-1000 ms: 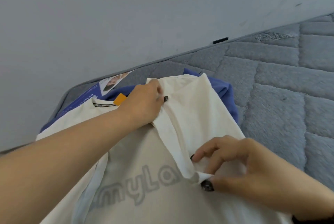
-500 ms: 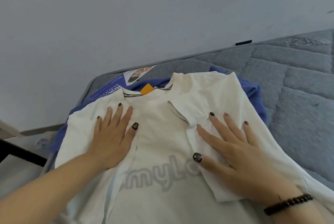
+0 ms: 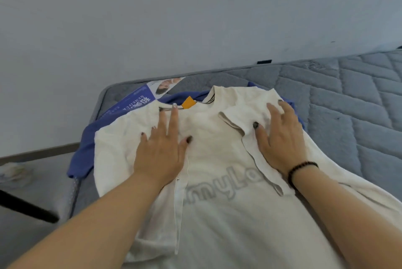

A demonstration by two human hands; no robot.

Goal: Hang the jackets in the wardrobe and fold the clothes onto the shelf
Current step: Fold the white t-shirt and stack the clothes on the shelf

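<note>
Surroundings, non-task.
Quilted grey mattress [image 3: 339, 99] against pale wall [image 3: 174, 18]; printed leaflet [image 3: 150, 92] at its corner; black bar [image 3: 26, 208] lower left.

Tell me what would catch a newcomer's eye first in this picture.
First, the white T-shirt with grey lettering, spread in the middle on the grey quilted mattress, both sleeves folded inward. The left hand and right hand press flat on those folds. Behind the shirt a blue garment peeks out, and an orange tag shows at the collar.
</note>
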